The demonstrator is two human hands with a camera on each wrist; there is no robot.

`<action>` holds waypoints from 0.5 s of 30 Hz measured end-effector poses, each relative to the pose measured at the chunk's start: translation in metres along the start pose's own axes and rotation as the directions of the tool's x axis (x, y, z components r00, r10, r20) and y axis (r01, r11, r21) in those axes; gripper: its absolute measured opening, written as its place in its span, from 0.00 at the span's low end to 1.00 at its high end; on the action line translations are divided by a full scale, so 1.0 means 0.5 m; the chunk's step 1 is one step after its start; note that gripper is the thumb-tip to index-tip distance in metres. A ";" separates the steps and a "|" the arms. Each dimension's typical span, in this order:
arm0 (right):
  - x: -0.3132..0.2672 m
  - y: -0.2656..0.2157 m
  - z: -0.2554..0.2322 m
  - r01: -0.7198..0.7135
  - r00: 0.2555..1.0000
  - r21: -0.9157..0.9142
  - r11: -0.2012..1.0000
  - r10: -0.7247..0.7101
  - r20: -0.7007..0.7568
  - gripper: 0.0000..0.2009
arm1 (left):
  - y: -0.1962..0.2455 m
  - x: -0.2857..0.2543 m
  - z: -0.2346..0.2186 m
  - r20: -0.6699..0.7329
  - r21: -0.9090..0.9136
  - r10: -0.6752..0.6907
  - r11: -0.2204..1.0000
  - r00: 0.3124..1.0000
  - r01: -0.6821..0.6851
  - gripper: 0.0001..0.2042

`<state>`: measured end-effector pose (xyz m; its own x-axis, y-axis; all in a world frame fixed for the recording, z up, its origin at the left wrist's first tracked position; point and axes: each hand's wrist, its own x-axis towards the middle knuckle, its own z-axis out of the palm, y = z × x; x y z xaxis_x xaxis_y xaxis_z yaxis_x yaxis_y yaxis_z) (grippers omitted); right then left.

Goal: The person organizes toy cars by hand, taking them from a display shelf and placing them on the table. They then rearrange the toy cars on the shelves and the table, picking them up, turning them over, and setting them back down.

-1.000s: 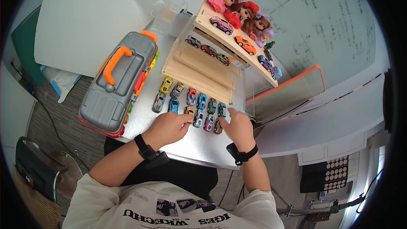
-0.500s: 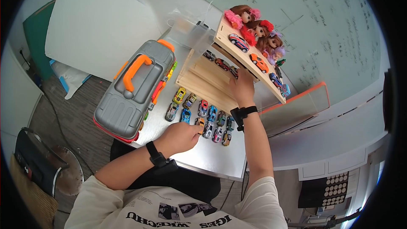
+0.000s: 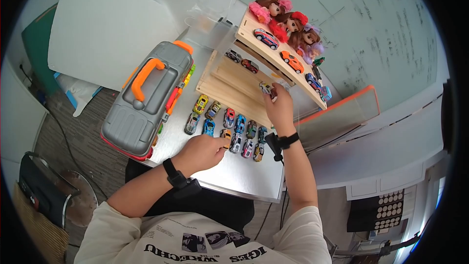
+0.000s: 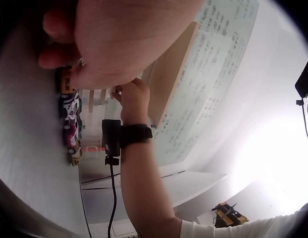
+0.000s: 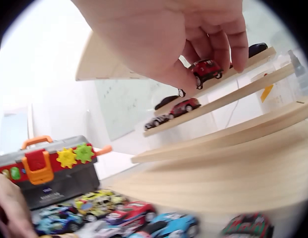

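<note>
In the head view, my right hand (image 3: 279, 107) pinches a toy car (image 3: 266, 88) between thumb and fingers, off the wooden shelf rack (image 3: 207, 84). The right wrist view shows red and black on this car (image 5: 206, 70), held above the rack's steps. My left hand (image 3: 199, 154) is low over the metal table, its fingertips gripping an orange toy car (image 3: 225, 134) in the near row. Toy cars in several colours, such as a yellow one (image 3: 200, 103) and a blue one (image 3: 240, 123), stand in two rows before the rack.
A grey toolbox (image 3: 146, 98) with an orange handle stands left of the cars. Two cars, one dark red (image 3: 249, 65), remain on a rack step. The top board (image 3: 273, 51) bears dolls (image 3: 293, 25) and more cars. An orange-edged panel (image 3: 342, 112) leans at right.
My right hand went from the near cars up to the rack, took the rightmost car of three from its step and drew it back slightly. The left hand stays at the orange car.
</note>
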<state>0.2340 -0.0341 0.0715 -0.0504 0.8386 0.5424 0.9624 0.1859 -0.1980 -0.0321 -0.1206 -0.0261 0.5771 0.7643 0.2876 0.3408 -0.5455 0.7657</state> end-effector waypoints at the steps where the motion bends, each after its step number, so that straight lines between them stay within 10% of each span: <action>1: -0.019 -0.021 -0.022 -0.052 0.996 0.069 0.996 0.046 0.082 0.17 | 0.000 0.002 0.001 -0.005 0.004 0.008 1.000 1.000 -0.008 0.11; 9: -0.177 -0.109 -0.134 -0.277 0.771 0.281 0.919 0.038 0.636 0.18 | 0.014 0.005 -0.008 -0.039 -0.065 -0.041 0.997 0.998 0.039 0.15; 15: -0.300 -0.124 -0.130 -0.023 0.776 0.261 0.965 -0.147 0.613 0.16 | 0.006 0.006 -0.001 -0.057 -0.075 -0.024 0.997 0.998 0.020 0.16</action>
<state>0.1992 -0.2047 0.0553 -0.3446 0.9374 -0.0504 0.8602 0.2938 -0.4167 -0.0294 -0.1199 -0.0226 0.5252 0.7958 0.3015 0.2953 -0.5027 0.8125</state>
